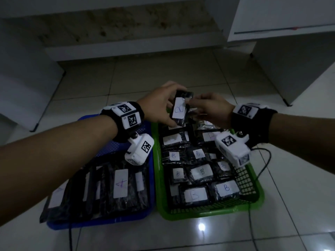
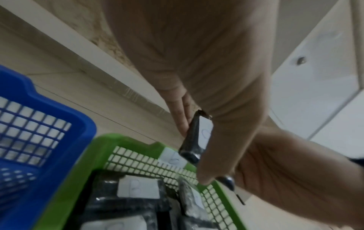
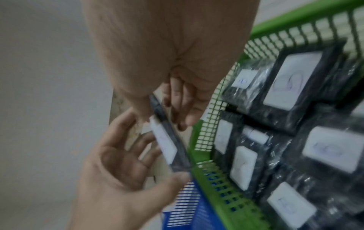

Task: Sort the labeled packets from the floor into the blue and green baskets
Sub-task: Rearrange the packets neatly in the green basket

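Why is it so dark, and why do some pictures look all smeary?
Head view: dim and dark at the corners, with a bright lamp glare on the floor tile; the straight forearms look bent by the wide lens. Right wrist view: blurred, so the labels in the green basket are hard to read. Left wrist view: brighter, the held packet a little soft.

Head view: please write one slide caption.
Both hands hold a B-labeled packet above the green basket.

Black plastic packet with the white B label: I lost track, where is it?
In the head view, the black plastic packet is held aloft between left hand and right hand, above the green basket's far end.
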